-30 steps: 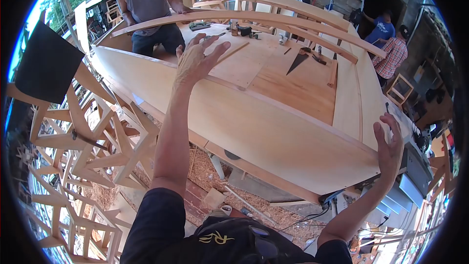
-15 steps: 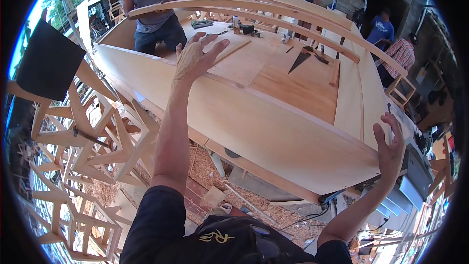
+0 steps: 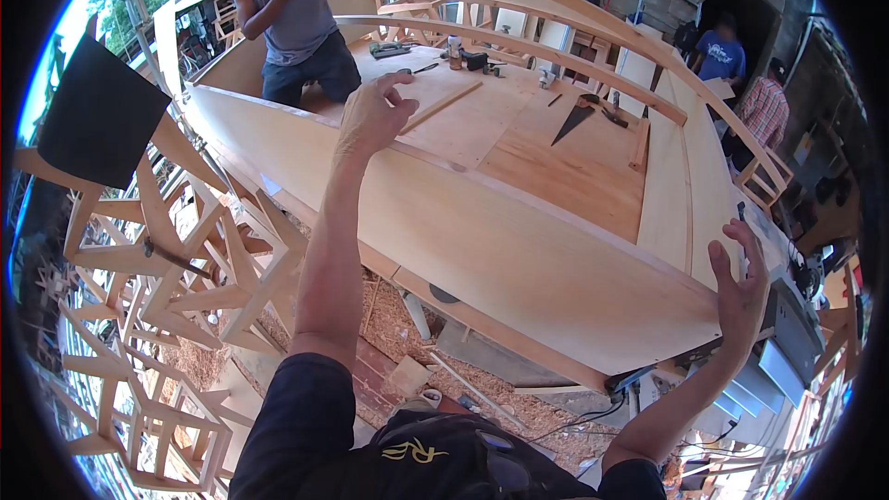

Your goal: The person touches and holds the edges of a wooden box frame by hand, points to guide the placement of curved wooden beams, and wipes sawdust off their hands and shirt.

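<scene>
The fingers of the left hand (image 3: 373,120), upper centre of the frame, curl loosely with the thumb apart and nothing visible between them; those of the right hand (image 3: 744,285), at the right of the frame, are spread from the thumb and likewise grip nothing that shows. The pale panel (image 3: 519,250) crosses the centre of the frame between the two forearms, its upper edge near both wrists; whether either wrist rests on it, I cannot tell. The raised, apart hands look more like gesturing or hovering than carrying. Behind the panel, on the plywood floor (image 3: 565,181), lie a saw (image 3: 574,118), a hammer (image 3: 615,117) and a thin wooden strip (image 3: 443,108), probably laid flat there to be within reach from inside. Above these, a lower curved rail (image 3: 556,55) spans the enclosure. At upper left, a co-worker (image 3: 301,18) has one hand up at an upper curved rail (image 3: 593,12), seemingly to steady that end, while its length arcs toward the right of the frame. Star-shaped wooden frames (image 3: 153,261) crowd the left, apparently stacked to save room.
</scene>
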The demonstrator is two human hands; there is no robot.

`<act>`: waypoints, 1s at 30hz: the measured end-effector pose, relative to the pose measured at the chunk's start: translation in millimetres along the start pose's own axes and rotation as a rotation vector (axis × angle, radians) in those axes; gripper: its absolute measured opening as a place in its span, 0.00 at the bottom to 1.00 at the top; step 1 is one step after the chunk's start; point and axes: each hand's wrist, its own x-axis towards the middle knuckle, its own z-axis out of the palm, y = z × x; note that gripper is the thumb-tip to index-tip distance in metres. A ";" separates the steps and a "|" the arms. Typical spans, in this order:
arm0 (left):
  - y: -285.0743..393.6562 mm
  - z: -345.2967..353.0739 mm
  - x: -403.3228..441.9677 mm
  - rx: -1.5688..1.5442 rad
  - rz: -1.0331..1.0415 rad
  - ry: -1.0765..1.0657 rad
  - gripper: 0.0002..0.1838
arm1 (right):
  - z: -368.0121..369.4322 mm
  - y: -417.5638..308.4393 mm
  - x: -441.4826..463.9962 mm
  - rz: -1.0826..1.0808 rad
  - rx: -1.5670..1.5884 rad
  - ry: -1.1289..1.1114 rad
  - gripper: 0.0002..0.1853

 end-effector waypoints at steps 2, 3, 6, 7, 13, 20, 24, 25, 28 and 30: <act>-18.1 8.6 -1.4 0.035 0.109 0.177 0.18 | -2.5 7.3 -3.7 -0.001 -0.033 -0.005 0.19; -21.6 5.0 4.3 0.061 0.177 0.295 0.17 | 0.3 9.6 0.6 -0.024 -0.032 0.011 0.19; -20.1 0.2 -1.8 -0.026 0.167 0.361 0.11 | -1.2 12.6 0.0 -0.055 -0.001 -0.008 0.19; -19.5 -0.6 -0.9 -0.012 0.154 0.365 0.10 | -1.5 12.6 0.7 -0.041 0.018 -0.023 0.19; -23.2 -0.8 0.9 -0.024 0.191 0.339 0.11 | -1.5 12.7 0.9 -0.039 0.011 -0.020 0.19; -6.9 2.3 -4.7 0.044 0.154 0.226 0.17 | -1.0 -0.8 -1.6 -0.025 0.029 0.013 0.17; 6.4 -1.5 -6.0 0.021 0.087 0.156 0.26 | -1.3 -2.0 -2.1 -0.031 0.053 0.008 0.16; 9.6 -2.8 -6.8 0.004 0.065 0.149 0.28 | -0.3 -1.6 -1.1 -0.044 0.064 0.001 0.16; 14.1 -3.7 -7.9 -0.024 0.031 0.132 0.33 | 0.0 -0.4 -1.5 -0.052 0.072 0.008 0.16; 14.0 -4.4 -7.6 -0.018 0.057 0.127 0.34 | 0.4 0.1 -1.3 -0.051 0.067 0.015 0.16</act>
